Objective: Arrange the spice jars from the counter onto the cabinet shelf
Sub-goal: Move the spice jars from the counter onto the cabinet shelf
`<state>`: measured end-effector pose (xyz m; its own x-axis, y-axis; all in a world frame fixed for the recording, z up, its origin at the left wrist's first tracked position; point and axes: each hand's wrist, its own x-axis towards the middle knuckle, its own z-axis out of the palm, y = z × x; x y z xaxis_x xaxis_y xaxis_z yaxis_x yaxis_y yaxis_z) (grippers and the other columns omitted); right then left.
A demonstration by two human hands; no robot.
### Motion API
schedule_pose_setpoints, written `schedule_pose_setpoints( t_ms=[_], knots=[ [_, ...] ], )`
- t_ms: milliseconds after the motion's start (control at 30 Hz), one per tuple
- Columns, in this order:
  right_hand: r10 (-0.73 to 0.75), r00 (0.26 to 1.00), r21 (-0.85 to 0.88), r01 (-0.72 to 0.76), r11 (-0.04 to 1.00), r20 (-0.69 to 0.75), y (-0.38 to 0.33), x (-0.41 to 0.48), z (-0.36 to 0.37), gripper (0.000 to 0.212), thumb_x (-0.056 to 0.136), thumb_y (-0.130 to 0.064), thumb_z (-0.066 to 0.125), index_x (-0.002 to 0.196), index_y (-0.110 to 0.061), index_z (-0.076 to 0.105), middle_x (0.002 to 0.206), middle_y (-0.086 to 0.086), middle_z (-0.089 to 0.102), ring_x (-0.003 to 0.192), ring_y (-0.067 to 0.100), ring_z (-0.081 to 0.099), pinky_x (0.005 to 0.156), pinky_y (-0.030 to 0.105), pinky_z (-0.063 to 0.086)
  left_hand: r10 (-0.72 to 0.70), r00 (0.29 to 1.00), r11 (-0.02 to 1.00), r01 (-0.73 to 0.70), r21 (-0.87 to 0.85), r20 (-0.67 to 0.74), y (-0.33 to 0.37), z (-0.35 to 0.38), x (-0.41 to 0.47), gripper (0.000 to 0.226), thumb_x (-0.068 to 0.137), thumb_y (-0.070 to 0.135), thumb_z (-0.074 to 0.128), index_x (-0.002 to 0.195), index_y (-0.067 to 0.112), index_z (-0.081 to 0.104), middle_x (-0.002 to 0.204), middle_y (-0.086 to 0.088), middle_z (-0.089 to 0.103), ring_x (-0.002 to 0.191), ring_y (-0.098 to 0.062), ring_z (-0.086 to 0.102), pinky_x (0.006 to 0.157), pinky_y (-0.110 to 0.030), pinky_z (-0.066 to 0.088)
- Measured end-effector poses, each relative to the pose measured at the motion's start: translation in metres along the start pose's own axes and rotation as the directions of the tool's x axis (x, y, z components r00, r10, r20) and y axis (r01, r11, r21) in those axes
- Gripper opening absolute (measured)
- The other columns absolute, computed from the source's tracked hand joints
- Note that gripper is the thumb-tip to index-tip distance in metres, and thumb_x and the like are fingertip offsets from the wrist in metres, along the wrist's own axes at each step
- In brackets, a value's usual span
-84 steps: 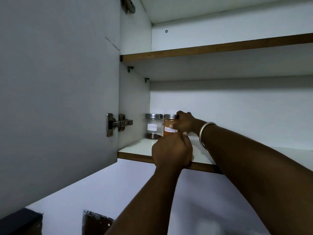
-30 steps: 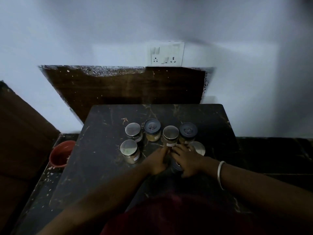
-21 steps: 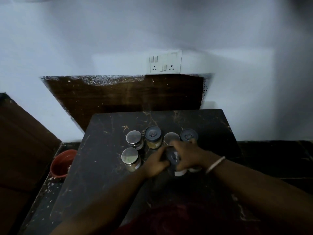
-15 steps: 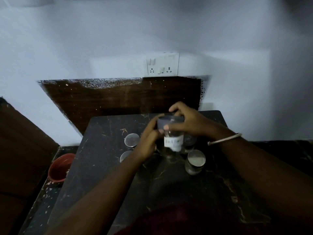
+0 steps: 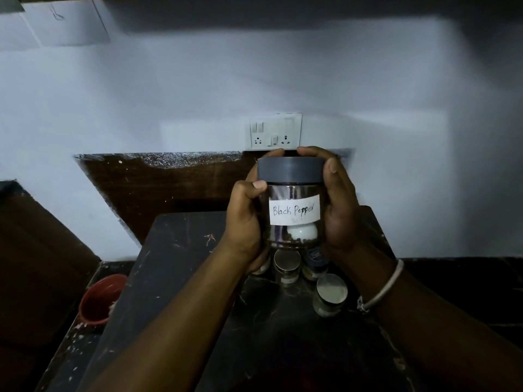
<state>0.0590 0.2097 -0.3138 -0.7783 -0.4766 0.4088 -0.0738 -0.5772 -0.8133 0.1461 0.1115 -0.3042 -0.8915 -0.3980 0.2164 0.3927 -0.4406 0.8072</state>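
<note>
A glass jar [image 5: 293,205] with a grey lid and a white label reading "Black Pepper" is held upright in the air, above the dark counter [image 5: 181,278]. My left hand [image 5: 245,222] wraps its left side and my right hand [image 5: 338,205] its right side, fingertips reaching behind the lid. Below the jar, several other spice jars stand on the counter, partly hidden: one with a steel lid [image 5: 286,265], one with a dark lid [image 5: 314,263], and one nearer me at the right [image 5: 329,294]. The cabinet shelf is out of view.
A switch and socket plate [image 5: 273,131] sits on the white wall above a dark backsplash [image 5: 169,188]. A red bowl [image 5: 100,299] lies low at the counter's left. A corner of the white cabinet [image 5: 56,26] shows at the top left.
Both hands left the shelf, came down to the counter, closed on the black pepper jar and lifted it up and toward me. The view has tilted upward.
</note>
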Motion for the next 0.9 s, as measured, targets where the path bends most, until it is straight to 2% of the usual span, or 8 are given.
schedule_pose_setpoints(
  t_ms=[133,267,333,433,567,700,800,900],
  knots=[
    [0.027,1.0,0.058,-0.027,0.998,-0.008,0.0,0.002,0.002,0.047,0.097,-0.05,0.059,0.123,-0.012,0.064,0.128,0.026,0.06,0.119,0.043,0.057,0.101,0.061,0.044,-0.016,1.0,1.0,0.016,-0.02,-0.011,-0.004,-0.004,0.001,0.042,0.086,0.026,0.036,0.118,0.009,0.057,0.085,-0.004,0.076,0.077,-0.017,0.074,0.062,-0.028,0.059],
    [0.042,0.999,0.073,-0.041,0.997,-0.014,-0.001,0.003,0.005,0.05,0.097,-0.05,0.06,0.126,-0.009,0.061,0.127,0.024,0.063,0.12,0.043,0.058,0.103,0.061,0.044,-0.028,0.999,0.999,0.027,-0.041,-0.024,-0.002,0.0,0.002,0.043,0.086,0.027,0.037,0.119,0.008,0.057,0.089,-0.007,0.076,0.079,-0.02,0.074,0.063,-0.029,0.059],
    [0.046,0.999,0.068,-0.044,0.997,-0.018,0.0,0.004,0.006,0.052,0.096,-0.052,0.061,0.127,-0.011,0.062,0.128,0.028,0.061,0.121,0.045,0.057,0.104,0.066,0.042,-0.031,0.999,0.998,0.029,-0.048,-0.03,-0.002,0.0,0.003,0.043,0.085,0.028,0.038,0.118,0.007,0.057,0.089,-0.008,0.076,0.079,-0.021,0.074,0.063,-0.03,0.059],
    [0.063,0.998,0.066,-0.061,0.996,-0.019,0.001,0.003,0.006,0.055,0.093,-0.055,0.063,0.128,-0.012,0.063,0.134,0.037,0.053,0.125,0.057,0.051,0.105,0.074,0.036,-0.041,0.998,0.998,0.038,-0.051,-0.048,-0.002,0.001,0.004,0.043,0.085,0.028,0.038,0.117,0.007,0.058,0.088,-0.008,0.076,0.079,-0.021,0.075,0.065,-0.03,0.06],
    [0.077,0.997,0.047,-0.076,0.996,-0.03,0.001,0.003,0.008,0.059,0.09,-0.058,0.065,0.129,-0.014,0.063,0.138,0.036,0.051,0.129,0.06,0.046,0.107,0.078,0.033,-0.043,0.997,0.998,0.04,-0.052,-0.057,-0.002,0.0,0.003,0.044,0.085,0.029,0.038,0.116,0.006,0.058,0.086,-0.008,0.076,0.078,-0.021,0.075,0.063,-0.029,0.059],
    [0.076,0.997,0.035,-0.074,0.997,-0.033,0.0,0.003,0.008,0.062,0.088,-0.059,0.066,0.13,-0.014,0.062,0.138,0.035,0.052,0.13,0.059,0.046,0.107,0.078,0.033,-0.061,0.995,0.997,0.057,-0.055,-0.078,0.0,0.0,0.003,0.051,0.083,0.03,0.04,0.124,0.002,0.053,0.091,-0.012,0.073,0.08,-0.024,0.073,0.063,-0.031,0.059],
    [0.074,0.996,0.024,-0.073,0.997,-0.04,-0.001,0.004,0.009,0.064,0.087,-0.061,0.066,0.13,-0.013,0.062,0.138,0.035,0.053,0.13,0.058,0.047,0.107,0.076,0.035,-0.067,0.993,0.996,0.062,-0.059,-0.094,-0.001,-0.002,0.003,0.048,0.083,0.031,0.041,0.121,0.005,0.056,0.089,-0.01,0.074,0.079,-0.023,0.073,0.063,-0.032,0.059],
    [0.074,0.996,0.028,-0.073,0.997,-0.054,-0.002,0.004,0.011,0.064,0.086,-0.06,0.067,0.128,-0.012,0.062,0.137,0.036,0.054,0.128,0.058,0.048,0.105,0.069,0.039,-0.071,0.991,0.995,0.062,-0.076,-0.112,0.001,0.001,0.002,0.054,0.078,0.033,0.051,0.123,0.003,0.055,0.092,-0.013,0.073,0.08,-0.024,0.073,0.063,-0.032,0.06]
  ],
)
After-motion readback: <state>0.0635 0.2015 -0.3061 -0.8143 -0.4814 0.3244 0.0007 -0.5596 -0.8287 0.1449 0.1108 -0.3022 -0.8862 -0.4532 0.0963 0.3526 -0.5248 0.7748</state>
